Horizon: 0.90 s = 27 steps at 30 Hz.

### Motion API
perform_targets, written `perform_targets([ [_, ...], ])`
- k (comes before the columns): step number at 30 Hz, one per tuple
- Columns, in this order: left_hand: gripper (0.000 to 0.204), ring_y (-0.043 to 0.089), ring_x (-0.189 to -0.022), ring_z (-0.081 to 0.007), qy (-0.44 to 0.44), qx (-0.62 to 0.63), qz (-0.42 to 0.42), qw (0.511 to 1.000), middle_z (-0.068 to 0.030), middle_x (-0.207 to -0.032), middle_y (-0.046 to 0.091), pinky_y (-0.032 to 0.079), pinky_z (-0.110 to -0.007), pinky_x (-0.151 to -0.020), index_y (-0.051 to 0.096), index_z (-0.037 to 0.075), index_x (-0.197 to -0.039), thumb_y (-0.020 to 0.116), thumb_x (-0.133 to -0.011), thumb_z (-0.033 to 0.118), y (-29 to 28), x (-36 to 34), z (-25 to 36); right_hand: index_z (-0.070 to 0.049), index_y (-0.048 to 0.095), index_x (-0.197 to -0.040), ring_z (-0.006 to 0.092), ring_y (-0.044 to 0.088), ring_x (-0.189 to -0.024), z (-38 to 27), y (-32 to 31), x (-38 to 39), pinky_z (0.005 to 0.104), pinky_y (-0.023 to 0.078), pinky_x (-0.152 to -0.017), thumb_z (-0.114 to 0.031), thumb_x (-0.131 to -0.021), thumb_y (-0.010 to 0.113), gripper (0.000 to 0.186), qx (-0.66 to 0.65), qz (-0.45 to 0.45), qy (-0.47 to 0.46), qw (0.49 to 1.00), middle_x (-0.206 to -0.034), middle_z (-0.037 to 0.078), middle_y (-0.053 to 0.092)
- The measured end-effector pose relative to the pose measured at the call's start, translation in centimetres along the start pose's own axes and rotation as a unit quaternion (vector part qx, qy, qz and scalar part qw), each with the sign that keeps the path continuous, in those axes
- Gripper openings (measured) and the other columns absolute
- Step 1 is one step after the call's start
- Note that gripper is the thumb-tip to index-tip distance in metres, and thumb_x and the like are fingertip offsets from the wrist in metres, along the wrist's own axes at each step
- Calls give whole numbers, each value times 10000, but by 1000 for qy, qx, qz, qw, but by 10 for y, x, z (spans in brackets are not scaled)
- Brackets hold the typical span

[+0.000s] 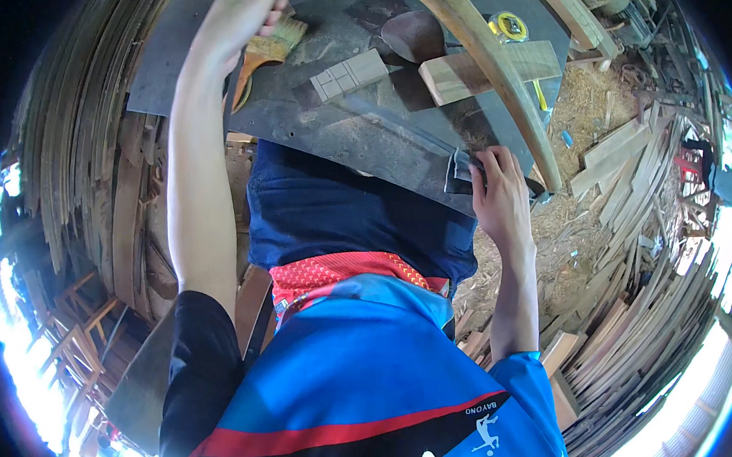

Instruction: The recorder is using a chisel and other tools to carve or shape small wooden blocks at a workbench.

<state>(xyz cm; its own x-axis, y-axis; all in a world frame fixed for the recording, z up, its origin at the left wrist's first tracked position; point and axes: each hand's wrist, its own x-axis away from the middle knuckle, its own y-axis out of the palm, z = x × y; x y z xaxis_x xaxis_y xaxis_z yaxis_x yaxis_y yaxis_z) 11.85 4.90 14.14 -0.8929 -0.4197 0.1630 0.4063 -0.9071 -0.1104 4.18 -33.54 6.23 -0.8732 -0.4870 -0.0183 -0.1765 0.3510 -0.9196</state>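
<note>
My left hand [243,19] is raised over the far left of the dark table [281,114], partly cut off by the upper edge. One finger stretches out and the others are curled; what they close on, if anything, I cannot make out. Just beside it lies a paintbrush [274,43] with pale bristles and an orange handle. At the table's near right edge, my right hand [503,185] has its fingers bent over a dark sheet [458,171] with a pale ragged edge. Between the hands rests a small wooden block [348,74] with lines cut across its face.
A thick wooden block [487,70] lies under a long curved wooden piece [503,79] that slants past the table's right edge. A yellow tape measure [508,26] sits beyond it. A dark brown rounded thing [413,36] lies nearby. Stacked boards [101,127] stand left; planks [621,362] lie right.
</note>
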Motion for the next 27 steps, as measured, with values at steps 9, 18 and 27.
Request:
perform_targets([
  [9, 423, 718, -876, -427, 160, -427, 84, 886, -239, -951, 735, 572, -491, -766, 686, 26, -1093, 749, -885, 389, 23, -33, -47, -19, 489, -1213, 529, 628, -894, -18, -37, 11, 584, 473, -740, -128, -1025, 537, 223, -152, -117, 121, 974, -887, 311, 657],
  [18, 390, 715, -935, -392, 166, -483, 75, 857, -194, -948, 752, 565, -474, -830, 743, 77, -1137, 716, -918, 398, 40, -37, -65, 18, 518, -1032, 540, 607, -851, -37, -14, 11, 531, 468, -695, -63, -997, 530, 89, -182, -115, 132, 968, -812, 321, 609],
  [27, 351, 653, -848, -251, 314, -272, 55, 908, -93, -958, 707, 539, -360, -787, 705, 33, -1092, 796, -861, 282, 26, 57, -69, 10, 493, -943, 518, 608, -713, -54, 6, -13, 569, 442, -605, -98, -1011, 549, 139, -190, -62, 72, 977, -691, 303, 584],
])
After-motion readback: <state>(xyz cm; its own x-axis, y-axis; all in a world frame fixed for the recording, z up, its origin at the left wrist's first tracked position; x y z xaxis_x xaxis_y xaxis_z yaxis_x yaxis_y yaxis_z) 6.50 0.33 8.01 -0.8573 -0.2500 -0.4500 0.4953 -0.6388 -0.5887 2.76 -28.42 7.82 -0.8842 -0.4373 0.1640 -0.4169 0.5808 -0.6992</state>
